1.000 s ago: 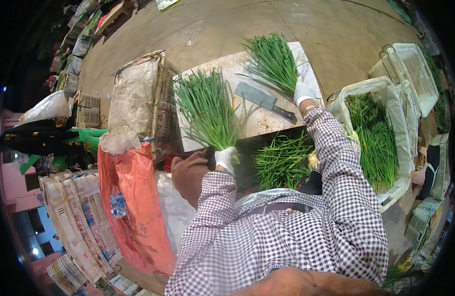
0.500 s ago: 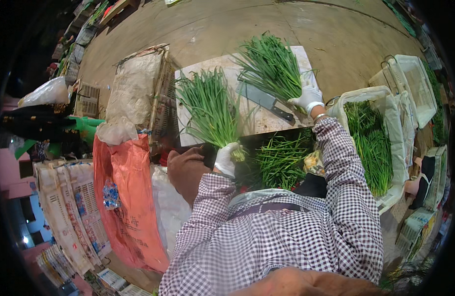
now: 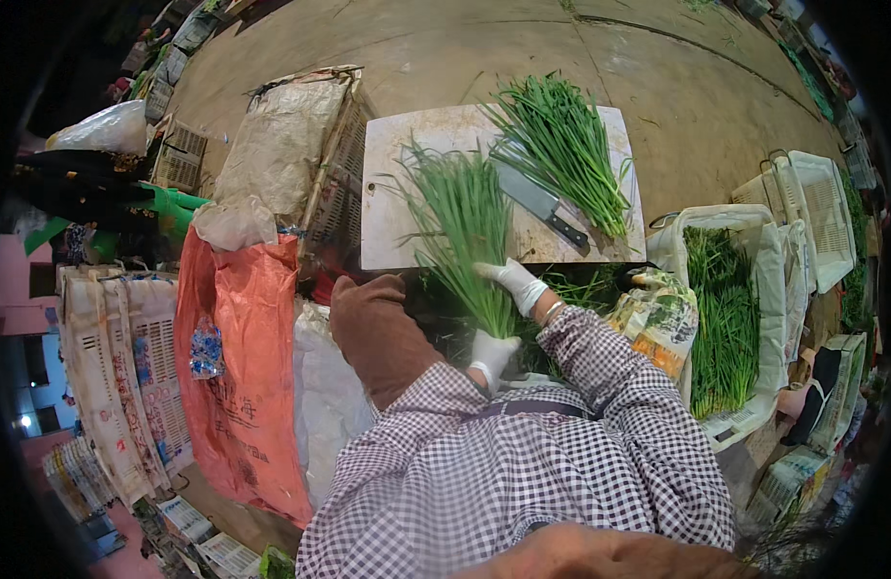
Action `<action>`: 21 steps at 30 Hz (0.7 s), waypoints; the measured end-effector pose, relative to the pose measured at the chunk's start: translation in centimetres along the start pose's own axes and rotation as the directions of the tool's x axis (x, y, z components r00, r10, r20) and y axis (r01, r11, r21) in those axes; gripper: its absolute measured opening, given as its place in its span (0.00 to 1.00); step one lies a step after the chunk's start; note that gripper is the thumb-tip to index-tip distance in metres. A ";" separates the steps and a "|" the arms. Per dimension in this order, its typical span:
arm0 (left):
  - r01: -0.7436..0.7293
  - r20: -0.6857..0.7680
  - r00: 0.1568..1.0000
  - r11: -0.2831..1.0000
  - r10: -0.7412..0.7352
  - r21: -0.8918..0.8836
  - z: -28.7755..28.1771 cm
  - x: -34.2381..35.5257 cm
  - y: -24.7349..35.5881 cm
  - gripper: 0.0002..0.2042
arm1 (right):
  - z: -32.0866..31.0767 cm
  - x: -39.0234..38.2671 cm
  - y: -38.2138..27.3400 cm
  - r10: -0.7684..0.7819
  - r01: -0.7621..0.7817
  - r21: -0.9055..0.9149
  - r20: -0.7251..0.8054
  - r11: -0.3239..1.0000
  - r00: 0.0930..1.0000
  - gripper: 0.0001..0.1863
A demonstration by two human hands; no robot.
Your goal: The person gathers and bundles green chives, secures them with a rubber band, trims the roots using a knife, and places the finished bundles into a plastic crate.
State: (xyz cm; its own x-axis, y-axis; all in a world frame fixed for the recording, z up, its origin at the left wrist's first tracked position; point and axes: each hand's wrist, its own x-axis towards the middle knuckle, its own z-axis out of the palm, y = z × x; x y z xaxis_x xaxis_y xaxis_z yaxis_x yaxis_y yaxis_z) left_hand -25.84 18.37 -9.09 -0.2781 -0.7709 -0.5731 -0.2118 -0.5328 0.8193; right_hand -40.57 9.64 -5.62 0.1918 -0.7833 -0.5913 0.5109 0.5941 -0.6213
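A bunch of green chives [image 3: 465, 220] is held up over the near edge of the white board [image 3: 388, 227], its leaf tips fanned out and blurred. My gloved left hand [image 3: 494, 355] is closed round the root end, close to my waist. Higher on the same stalks, my gloved right hand [image 3: 516, 285] has its fingers closed at the right side; the leaves partly hide the fingertips. A second bunch of chives [image 3: 566, 145] lies at the board's far right. Beside it rests a cleaver [image 3: 532, 193] with a black handle, partly under the leaves. Neither hand touches it.
At right stands a white lined crate [image 3: 774, 318] full of chives. Loose green stalks [image 3: 581, 289] lie below the board's near edge, beside a printed plastic bag [image 3: 658, 318]. An orange sack [image 3: 243, 367] and a covered crate [image 3: 281, 145] stand on the left.
My right hand has left the far bunch and come to the stalks held by my left hand. The left hand has drawn its bunch nearer my body and rightward.
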 end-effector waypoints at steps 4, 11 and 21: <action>-0.122 0.102 0.988 0.991 0.117 0.049 -0.2 -2.6 1.4 0.27 | -0.7 -0.7 -2.9 0.051 -0.066 0.257 0.064 0.964 0.997 0.22; -0.174 0.258 0.957 0.972 0.130 0.159 -1.1 -2.3 0.9 0.34 | -0.6 -3.7 -9.4 -0.300 0.297 0.063 0.064 0.953 0.952 0.22; -0.710 0.549 0.674 0.638 0.494 0.299 -2.7 4.3 11.5 0.24 | 6.7 -9.8 -15.8 -0.729 0.764 -0.440 0.293 0.472 0.619 0.15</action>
State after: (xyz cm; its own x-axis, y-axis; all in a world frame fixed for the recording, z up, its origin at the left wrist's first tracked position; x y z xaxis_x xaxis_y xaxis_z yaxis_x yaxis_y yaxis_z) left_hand -26.93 7.96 -2.05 -0.8065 -0.5911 0.0097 -0.2174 0.3119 0.9249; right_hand -44.89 6.67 13.48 -0.0084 -0.9713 0.2376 0.0190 -0.2377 -0.9711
